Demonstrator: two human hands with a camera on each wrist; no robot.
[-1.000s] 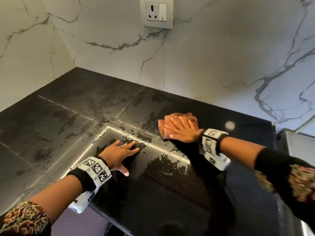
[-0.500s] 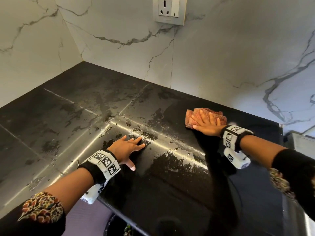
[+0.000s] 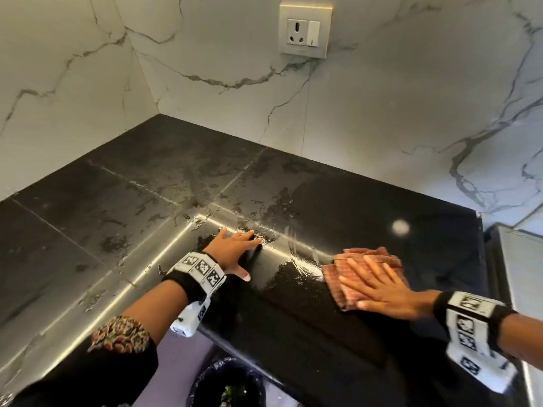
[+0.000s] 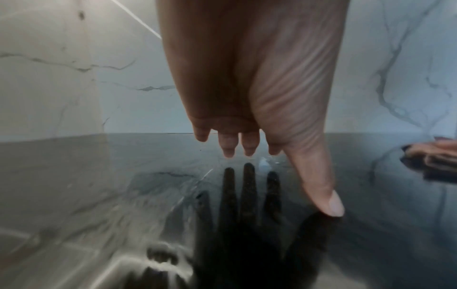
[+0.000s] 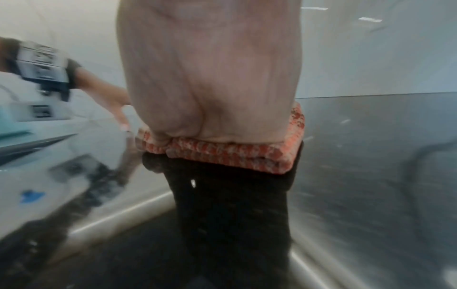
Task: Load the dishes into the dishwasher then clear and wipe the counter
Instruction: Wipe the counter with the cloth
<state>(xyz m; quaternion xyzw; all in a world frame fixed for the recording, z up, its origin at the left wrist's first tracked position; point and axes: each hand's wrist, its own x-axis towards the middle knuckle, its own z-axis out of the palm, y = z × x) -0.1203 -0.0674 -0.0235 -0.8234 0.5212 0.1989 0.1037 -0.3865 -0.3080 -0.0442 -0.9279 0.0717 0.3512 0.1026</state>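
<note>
A folded red checked cloth (image 3: 343, 274) lies on the wet black counter (image 3: 164, 183) at the right. My right hand (image 3: 379, 286) presses flat on top of it with straight, spread fingers; the right wrist view shows the palm on the cloth (image 5: 222, 154). Left of it, my left hand (image 3: 235, 248) rests flat on the counter with fingers straight and thumb out. The left wrist view shows those fingers (image 4: 230, 144) stretched over the glossy counter (image 4: 74, 176), with the cloth (image 4: 437, 154) at the far right edge.
White marble walls meet in a corner behind the counter, with a socket plate (image 3: 305, 33) high on the back wall. Water streaks cover the counter's middle. A bin with a dark liner (image 3: 229, 386) stands below the front edge. A grey appliance (image 3: 517, 268) borders the counter's right end.
My right hand has slid the cloth toward me and to the right across the counter, leaving a wiped trail. The left hand stays planted in the same spot.
</note>
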